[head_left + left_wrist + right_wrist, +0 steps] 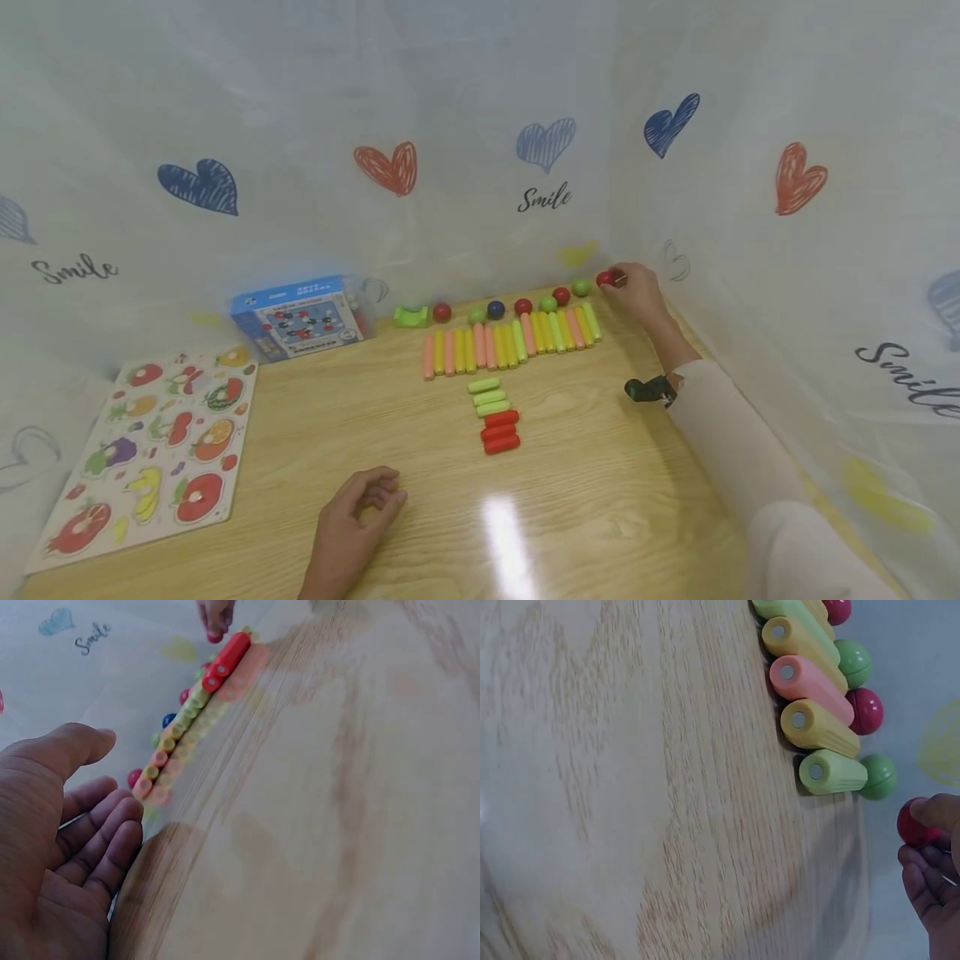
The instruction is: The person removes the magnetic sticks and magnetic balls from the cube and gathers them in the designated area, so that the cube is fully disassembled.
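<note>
At the far right corner of the table, my right hand (pixel 640 292) pinches a red ball (pixel 916 825) between thumb and fingers. Just left of it sits a green ball (pixel 878 778), the end of a row of red, green and blue balls along the wall. In front of that row, pink, yellow and green magnetic rods (pixel 495 343) lie side by side. Nearer me are short light green rods (pixel 489 398) and red rods (pixel 501 433). My left hand (pixel 354 527) rests near the front with loosely bent fingers and holds nothing.
A blue toy box (pixel 300 321) stands against the back wall, with a green curved piece (pixel 411 317) to its right. The fruit puzzle board (pixel 150 442) lies at the left. White sheeting with printed hearts encloses the table's back and right sides.
</note>
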{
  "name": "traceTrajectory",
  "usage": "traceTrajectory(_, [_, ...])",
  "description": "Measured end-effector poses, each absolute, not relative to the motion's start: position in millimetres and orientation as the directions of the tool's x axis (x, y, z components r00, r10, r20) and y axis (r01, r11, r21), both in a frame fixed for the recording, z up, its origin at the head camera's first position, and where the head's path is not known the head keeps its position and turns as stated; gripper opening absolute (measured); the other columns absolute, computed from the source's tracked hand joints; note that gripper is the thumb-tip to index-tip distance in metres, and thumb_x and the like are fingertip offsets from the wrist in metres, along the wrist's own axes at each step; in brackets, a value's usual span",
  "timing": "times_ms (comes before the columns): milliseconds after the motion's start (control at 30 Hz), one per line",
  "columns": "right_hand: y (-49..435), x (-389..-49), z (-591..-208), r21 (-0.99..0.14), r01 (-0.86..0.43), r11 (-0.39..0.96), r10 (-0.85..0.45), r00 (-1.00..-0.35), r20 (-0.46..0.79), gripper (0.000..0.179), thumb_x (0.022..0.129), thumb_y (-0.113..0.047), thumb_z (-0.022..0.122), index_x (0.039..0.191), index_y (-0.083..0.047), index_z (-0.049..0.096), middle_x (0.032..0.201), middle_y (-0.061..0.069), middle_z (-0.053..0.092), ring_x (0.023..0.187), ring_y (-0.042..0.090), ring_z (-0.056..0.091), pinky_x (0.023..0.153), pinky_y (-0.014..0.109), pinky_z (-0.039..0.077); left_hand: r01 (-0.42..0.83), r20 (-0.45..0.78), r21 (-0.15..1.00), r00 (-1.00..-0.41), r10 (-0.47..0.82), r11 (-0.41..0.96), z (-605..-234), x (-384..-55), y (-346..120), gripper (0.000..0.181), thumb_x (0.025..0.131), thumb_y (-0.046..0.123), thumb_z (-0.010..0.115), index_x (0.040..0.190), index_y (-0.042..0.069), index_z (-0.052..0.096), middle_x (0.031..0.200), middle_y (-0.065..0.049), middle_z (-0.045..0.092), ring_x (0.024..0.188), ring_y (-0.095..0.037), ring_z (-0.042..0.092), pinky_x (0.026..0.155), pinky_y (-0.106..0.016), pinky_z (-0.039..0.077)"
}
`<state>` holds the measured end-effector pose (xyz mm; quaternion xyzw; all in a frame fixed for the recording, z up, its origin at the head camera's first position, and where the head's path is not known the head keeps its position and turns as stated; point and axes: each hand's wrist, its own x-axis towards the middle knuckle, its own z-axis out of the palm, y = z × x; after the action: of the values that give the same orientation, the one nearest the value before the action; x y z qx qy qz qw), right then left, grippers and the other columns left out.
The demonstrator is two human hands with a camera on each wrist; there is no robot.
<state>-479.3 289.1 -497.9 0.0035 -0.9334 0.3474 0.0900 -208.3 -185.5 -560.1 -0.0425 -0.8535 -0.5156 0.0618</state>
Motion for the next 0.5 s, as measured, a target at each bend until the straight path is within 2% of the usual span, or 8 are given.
traceTrajectory(400, [297.1, -479.0, -511.6, -0.652, -0.033, 0.757, 0.093, -0.983, 0.158, 0.031, 0.094, -0.009, 0.066, 0.118, 0.011, 0.063, 0.113, 0.028, 0.061, 0.104, 0.041, 0.058, 0.089, 0.051, 0.05, 0.11, 0.117, 0.869, -0.993, 0.014, 0.483, -555.8, -200.3, -184.0, 0.028, 0.088, 0.016, 0.077, 0.114, 0.014, 0.067, 0.099, 0.007, 0.064, 0.086, -0.008, 0.062, 0.083, -0.02, 0.053])
traceTrajectory(500, [302.7, -476.3, -514.4, -0.652, -0.007, 0.758, 0.1, -0.987, 0.127, 0.037, 0.094, -0.01, 0.066, 0.122, 0.013, 0.059, 0.116, 0.03, 0.059, 0.107, 0.042, 0.057, 0.092, 0.052, 0.049, 0.092, 0.093, 0.878, -0.995, 0.021, 0.471, -557.3, -197.5, -182.4, 0.028, 0.089, 0.016, 0.077, 0.115, 0.015, 0.067, 0.099, 0.008, 0.064, 0.087, -0.008, 0.062, 0.083, -0.021, 0.053])
